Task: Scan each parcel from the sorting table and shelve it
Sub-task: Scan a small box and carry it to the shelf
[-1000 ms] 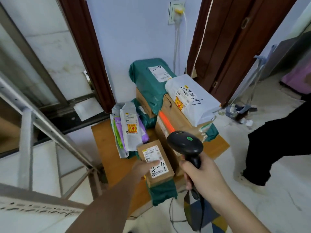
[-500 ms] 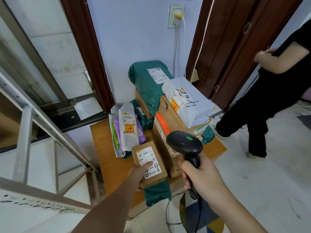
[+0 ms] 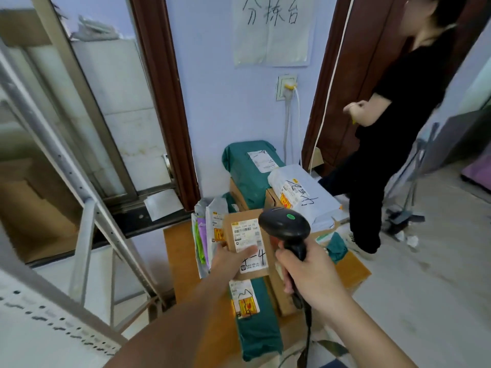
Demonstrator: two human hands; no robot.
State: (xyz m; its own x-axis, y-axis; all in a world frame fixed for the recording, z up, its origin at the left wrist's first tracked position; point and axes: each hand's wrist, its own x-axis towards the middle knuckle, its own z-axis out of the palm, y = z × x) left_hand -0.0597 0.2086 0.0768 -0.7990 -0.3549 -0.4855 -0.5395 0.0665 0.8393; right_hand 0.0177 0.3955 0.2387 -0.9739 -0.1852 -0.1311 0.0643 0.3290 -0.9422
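From the head camera, two hands work over one wooden sorting table (image 3: 180,251). The left hand (image 3: 230,261) grips one small cardboard box (image 3: 245,243), thumb laid across its white label, lifting it tilted above the pile; the label carries a barcode and a handwritten "4-4". The right hand (image 3: 308,274) has its fingers curled round the handle of one black barcode scanner (image 3: 285,225), whose head, marked with one green dot, sits just beside the box's right edge and points toward the label. A dark cable (image 3: 307,330) hangs down from the scanner's handle.

On the table lie several more parcels. Two green mailer bags show plainly: one (image 3: 259,322) lying flat under the lifted box, near the table's front edge, and one (image 3: 249,166) propped at the back against the wall. One white bag (image 3: 305,192) with black handwriting rests on brown cartons (image 3: 273,200); how many cartons, I cannot tell. A few thin mailers (image 3: 210,235) stand on edge at the left.

One paper sign (image 3: 273,30) hangs on the wall above one socket (image 3: 287,87). One other person in black (image 3: 393,123) stands at the right by the door.
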